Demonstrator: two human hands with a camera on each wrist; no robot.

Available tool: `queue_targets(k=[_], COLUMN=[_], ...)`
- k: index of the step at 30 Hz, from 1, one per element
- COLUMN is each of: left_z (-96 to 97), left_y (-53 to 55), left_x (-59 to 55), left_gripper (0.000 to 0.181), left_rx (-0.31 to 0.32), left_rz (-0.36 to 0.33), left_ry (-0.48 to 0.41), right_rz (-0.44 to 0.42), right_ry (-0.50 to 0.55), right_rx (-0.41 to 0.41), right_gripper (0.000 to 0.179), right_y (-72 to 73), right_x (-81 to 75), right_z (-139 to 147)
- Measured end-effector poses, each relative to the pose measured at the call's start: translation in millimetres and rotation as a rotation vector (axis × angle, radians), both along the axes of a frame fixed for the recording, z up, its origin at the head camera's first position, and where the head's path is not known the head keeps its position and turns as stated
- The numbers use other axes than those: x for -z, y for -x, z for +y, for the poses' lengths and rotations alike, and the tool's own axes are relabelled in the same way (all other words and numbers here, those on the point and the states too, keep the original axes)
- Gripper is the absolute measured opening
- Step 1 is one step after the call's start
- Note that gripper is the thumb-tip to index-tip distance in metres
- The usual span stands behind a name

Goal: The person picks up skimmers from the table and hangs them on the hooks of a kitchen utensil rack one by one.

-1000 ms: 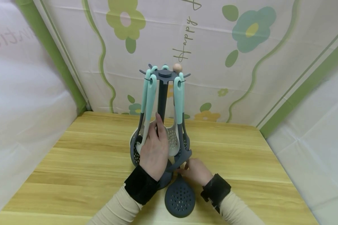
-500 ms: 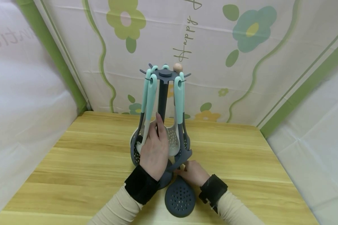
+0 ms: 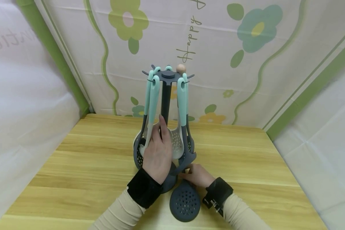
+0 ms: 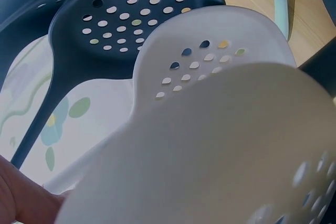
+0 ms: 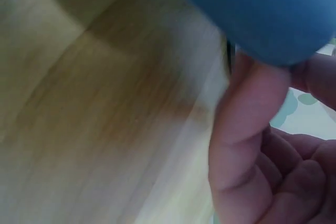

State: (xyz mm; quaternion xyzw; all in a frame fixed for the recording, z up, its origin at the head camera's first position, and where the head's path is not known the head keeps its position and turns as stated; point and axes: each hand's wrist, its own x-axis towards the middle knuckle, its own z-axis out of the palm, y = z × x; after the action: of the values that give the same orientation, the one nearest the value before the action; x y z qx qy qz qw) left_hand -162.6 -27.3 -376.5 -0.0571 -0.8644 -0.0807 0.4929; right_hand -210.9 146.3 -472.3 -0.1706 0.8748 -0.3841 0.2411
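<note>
A dark grey utensil stand (image 3: 166, 95) holds several utensils by their mint handles (image 3: 154, 95). My left hand (image 3: 157, 156) reaches in among them, one finger straight up beside the post; its other fingers are mostly hidden, and I cannot tell what it grips. In the left wrist view, the thumb (image 4: 26, 200) is behind a pale perforated utensil (image 4: 199, 145), with a dark slotted skimmer (image 4: 123, 30) beyond. My right hand (image 3: 199, 175) pinches a second dark skimmer (image 3: 185, 203) at its neck, perforated head toward me. The right wrist view shows fingertips at a blurred blue-grey edge (image 5: 262, 19).
A dark grey utensil head (image 3: 187, 163) hangs close above the right hand, and a round dark shape (image 3: 169, 183) is below the left wrist. The wooden table (image 3: 83, 166) ends at a printed fabric wall (image 3: 212, 83). A wooden ball (image 3: 181, 69) tops one handle.
The skimmer's head has shifted slightly right in the head view. My right hand has moved a little against its neck. The left hand stays put.
</note>
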Motion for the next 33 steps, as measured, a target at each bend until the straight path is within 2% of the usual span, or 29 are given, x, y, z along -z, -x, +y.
queue_targets(k=[15, 18, 26, 33], left_z=[-0.2, -0.5, -1.0, -1.8], left_y=[0.5, -0.1, -1.1, -0.8], left_x=[-1.5, -1.4, 0.0, 0.3], left_gripper=[0.053, 0.053, 0.054, 0.052], left_rx=[0.008, 0.014, 0.010, 0.010], left_rz=[0.010, 0.006, 0.001, 0.004], left_ry=[0.007, 0.007, 0.011, 0.016], right_rz=[0.004, -0.001, -0.007, -0.004], right_ry=[0.017, -0.007, -0.153, -0.120], right_rx=[0.024, 0.034, 0.077, 0.085], right_gripper=[0.014, 0.013, 0.014, 0.016], right_y=[-3.4, -4.8, -6.4, -6.2], right_x=[-8.8, -12.1, -22.5, -18.2], right_z=[-2.2, -3.0, -1.3, 7.8])
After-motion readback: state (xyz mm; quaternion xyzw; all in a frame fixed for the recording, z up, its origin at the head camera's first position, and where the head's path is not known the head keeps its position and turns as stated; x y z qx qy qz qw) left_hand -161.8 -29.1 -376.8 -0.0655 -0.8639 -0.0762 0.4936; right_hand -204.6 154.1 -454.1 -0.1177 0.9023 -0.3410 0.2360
